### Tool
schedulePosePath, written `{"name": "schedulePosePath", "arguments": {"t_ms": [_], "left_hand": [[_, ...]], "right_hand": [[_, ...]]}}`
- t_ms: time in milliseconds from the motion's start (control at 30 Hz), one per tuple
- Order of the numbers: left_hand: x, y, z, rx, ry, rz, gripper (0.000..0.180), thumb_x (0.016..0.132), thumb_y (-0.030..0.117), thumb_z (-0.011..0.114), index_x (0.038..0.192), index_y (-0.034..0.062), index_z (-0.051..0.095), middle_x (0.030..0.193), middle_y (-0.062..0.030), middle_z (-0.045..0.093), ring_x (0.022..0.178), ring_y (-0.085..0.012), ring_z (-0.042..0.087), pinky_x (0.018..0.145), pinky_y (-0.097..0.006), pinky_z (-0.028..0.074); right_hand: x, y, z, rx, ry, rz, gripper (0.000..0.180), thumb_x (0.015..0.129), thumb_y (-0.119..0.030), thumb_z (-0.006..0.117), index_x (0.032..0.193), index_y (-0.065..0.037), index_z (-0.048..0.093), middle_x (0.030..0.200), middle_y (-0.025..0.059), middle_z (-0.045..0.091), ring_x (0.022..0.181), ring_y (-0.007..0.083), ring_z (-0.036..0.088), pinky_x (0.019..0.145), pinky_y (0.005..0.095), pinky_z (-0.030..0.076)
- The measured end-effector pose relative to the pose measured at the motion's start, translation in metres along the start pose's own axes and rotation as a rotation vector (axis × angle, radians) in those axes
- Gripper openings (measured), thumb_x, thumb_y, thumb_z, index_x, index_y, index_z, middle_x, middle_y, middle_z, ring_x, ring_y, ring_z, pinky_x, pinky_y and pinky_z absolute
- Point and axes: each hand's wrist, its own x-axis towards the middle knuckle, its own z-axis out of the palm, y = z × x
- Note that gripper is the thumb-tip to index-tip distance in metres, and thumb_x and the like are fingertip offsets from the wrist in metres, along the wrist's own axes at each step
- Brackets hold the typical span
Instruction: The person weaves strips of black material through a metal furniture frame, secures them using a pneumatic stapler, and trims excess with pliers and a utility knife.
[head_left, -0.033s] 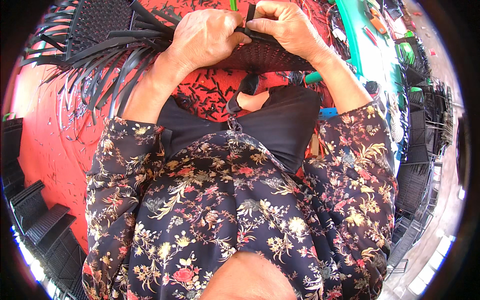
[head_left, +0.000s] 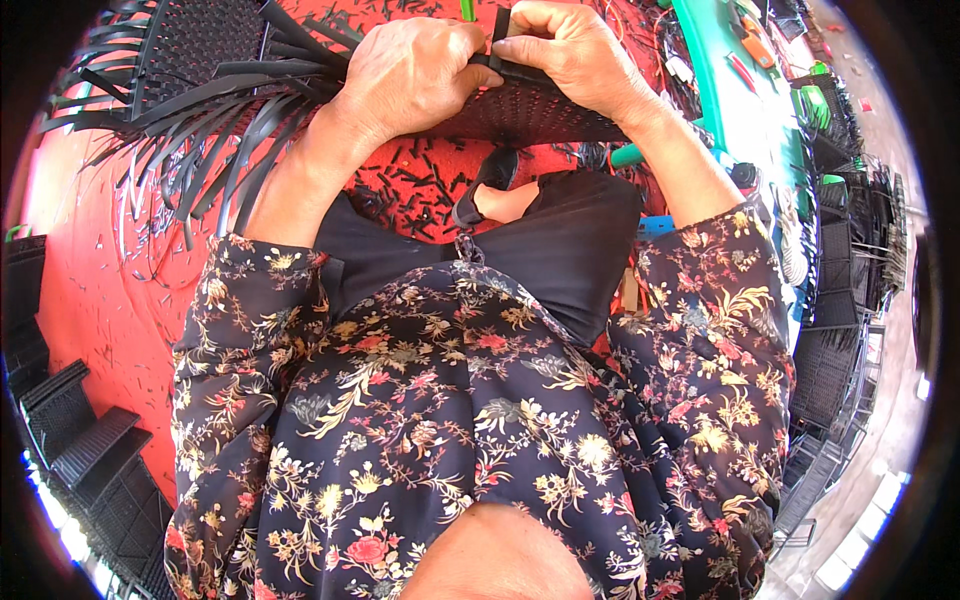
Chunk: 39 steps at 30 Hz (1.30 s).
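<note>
A black woven panel (head_left: 530, 115) stands in front of me, its upper edge between my two hands. My left hand (head_left: 415, 75) is closed on that edge, thumb and fingertips pinching it. My right hand (head_left: 570, 55) pinches a short upright end of a flat black strip (head_left: 501, 24) between thumb and forefinger. Many loose flat strips (head_left: 235, 125) fan out to the left, below a second woven part (head_left: 205, 45). Just behind my left fingers a thin green piece (head_left: 467, 10) shows. The panel's far side is hidden.
Black strip offcuts (head_left: 415, 190) litter the red floor covering (head_left: 90, 250). A green-edged surface (head_left: 700, 60) at the right bears an orange tool (head_left: 755, 45) and red-handled one (head_left: 741, 70). Black woven pieces are stacked at the far left (head_left: 95, 440) and right (head_left: 830, 370).
</note>
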Motion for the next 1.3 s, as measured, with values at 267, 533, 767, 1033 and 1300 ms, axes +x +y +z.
{"name": "schedulePosePath", "arguments": {"t_ms": [267, 533, 767, 1033, 1300], "left_hand": [[-0.006, -0.001, -0.005, -0.008, 0.052, 0.029, 0.026, 0.070, 0.026, 0.077, 0.083, 0.0068, 0.063, 0.071, -0.0110, 0.063, 0.069, -0.0300, 0.064, 0.060, -0.039, 0.050], [0.004, 0.018, -0.018, 0.009, 0.059, 0.036, 0.028, 0.072, 0.022, 0.075, 0.091, 0.0066, 0.062, 0.081, -0.0092, 0.061, 0.074, -0.0281, 0.063, 0.061, -0.037, 0.050], [0.000, 0.019, -0.024, -0.023, -0.013, 0.100, 0.037, 0.070, 0.016, 0.075, 0.103, 0.0094, 0.062, 0.084, -0.0051, 0.052, 0.069, -0.0247, 0.059, 0.055, -0.037, 0.047], [0.004, 0.022, -0.030, -0.020, -0.069, 0.076, 0.028, 0.072, 0.015, 0.072, 0.096, 0.0081, 0.060, 0.081, -0.0073, 0.052, 0.068, -0.0275, 0.058, 0.056, -0.038, 0.046], [-0.001, -0.003, -0.015, -0.082, -0.003, 0.171, 0.020, 0.080, 0.018, 0.066, 0.091, 0.0017, 0.062, 0.090, -0.0124, 0.064, 0.082, -0.0311, 0.063, 0.071, -0.036, 0.051]], "right_hand": [[0.015, 0.007, 0.005, -0.016, -0.028, 0.109, 0.010, 0.078, -0.005, 0.065, 0.072, 0.000, 0.059, 0.064, 0.0016, 0.056, 0.062, 0.0090, 0.051, 0.057, 0.0274, 0.042], [0.027, 0.017, -0.004, 0.259, -0.148, 0.317, 0.002, 0.079, -0.001, 0.063, 0.079, 0.000, 0.065, 0.071, 0.0041, 0.061, 0.064, 0.0127, 0.055, 0.059, 0.0273, 0.045], [0.031, 0.027, -0.002, 0.321, -0.188, 0.417, 0.006, 0.077, -0.002, 0.060, 0.079, 0.000, 0.065, 0.072, 0.0059, 0.062, 0.062, 0.0156, 0.056, 0.057, 0.0296, 0.046], [0.018, 0.020, 0.002, -0.169, 0.055, 0.039, 0.010, 0.080, -0.009, 0.059, 0.081, -0.003, 0.067, 0.072, 0.0126, 0.064, 0.063, 0.0231, 0.060, 0.058, 0.0308, 0.046], [-0.096, 0.014, -0.028, -1.033, 0.483, -0.234, 0.053, 0.069, -0.029, 0.077, 0.114, -0.009, 0.058, 0.101, 0.0086, 0.061, 0.099, 0.0283, 0.057, 0.085, 0.0402, 0.042]]}}
